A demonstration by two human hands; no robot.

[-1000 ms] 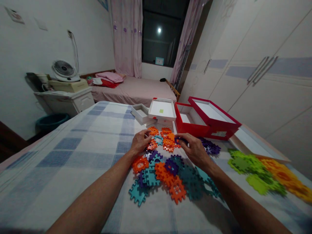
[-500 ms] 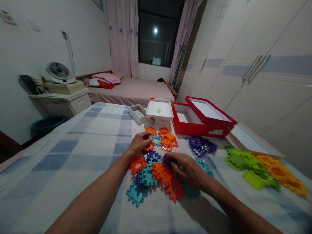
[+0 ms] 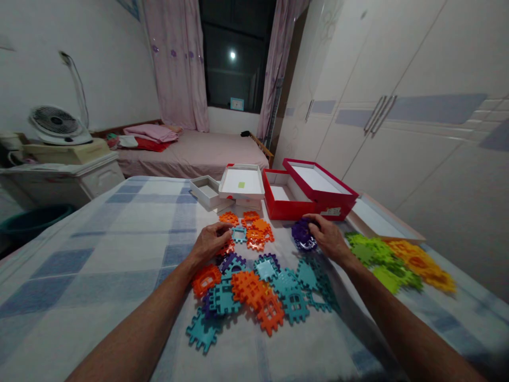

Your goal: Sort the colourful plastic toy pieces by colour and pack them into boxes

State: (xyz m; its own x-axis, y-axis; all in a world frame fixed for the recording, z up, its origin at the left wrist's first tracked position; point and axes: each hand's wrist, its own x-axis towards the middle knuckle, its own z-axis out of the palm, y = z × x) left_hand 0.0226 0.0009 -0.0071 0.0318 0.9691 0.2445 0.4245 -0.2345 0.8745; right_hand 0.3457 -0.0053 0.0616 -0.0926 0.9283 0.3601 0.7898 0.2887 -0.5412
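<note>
My left hand [image 3: 210,243] rests at the left edge of the orange interlocking plastic tiles [image 3: 256,239], fingers bent together beside a light-blue frame tile [image 3: 239,234]. Whatever is under those fingertips is hidden. At the purple tile pile [image 3: 303,236], my right hand [image 3: 326,237] has its fingers closed on a purple tile, partly covered by the hand. Nearer to me lies a mixed heap: teal tiles [image 3: 296,305], an orange window tile [image 3: 270,313], and some purple ones [image 3: 230,261] partly under teal.
Lime-green tiles [image 3: 374,254] and yellow tiles [image 3: 423,265] lie in piles at the right. Behind the tiles stand a grey box [image 3: 207,192], a white lid [image 3: 242,181] and a red box [image 3: 288,199] with its lid [image 3: 320,180] leaning on it. A checked cloth [image 3: 119,233] covers the surface.
My right hand has moved from the mixed heap out to the purple pile, uncovering teal tiles. My left hand stays beside the orange tiles. The view has turned slightly right.
</note>
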